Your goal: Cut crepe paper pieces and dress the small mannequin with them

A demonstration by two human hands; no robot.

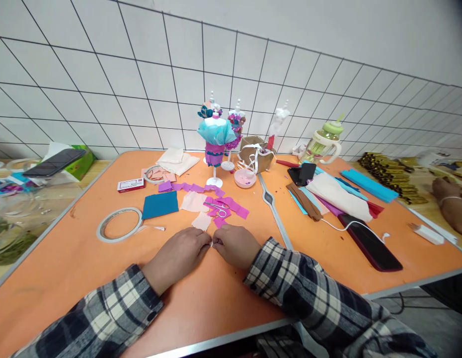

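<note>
My left hand (182, 252) and my right hand (235, 244) meet fingertip to fingertip low over the orange table. Both are closed in a pinch, with a tiny pale bit just visible between them, too small to name. Just beyond them lie magenta paper pieces (236, 207), with small scissors (219, 207) resting on top. Pale pink paper squares (193, 202) and a blue paper square (160, 204) are to the left. Farther left lies a roll of double-sided tape (103, 231), its loose end trailing toward my left hand.
Behind stand small mannequins, the front one in a turquoise and purple paper dress (215, 144). Nearby are a pink bowl (245, 178), a red-and-white box (131, 185) and a green-lidded jug (324, 141). A phone (372, 243) lies right; another person's hand (449, 199) shows at the edge.
</note>
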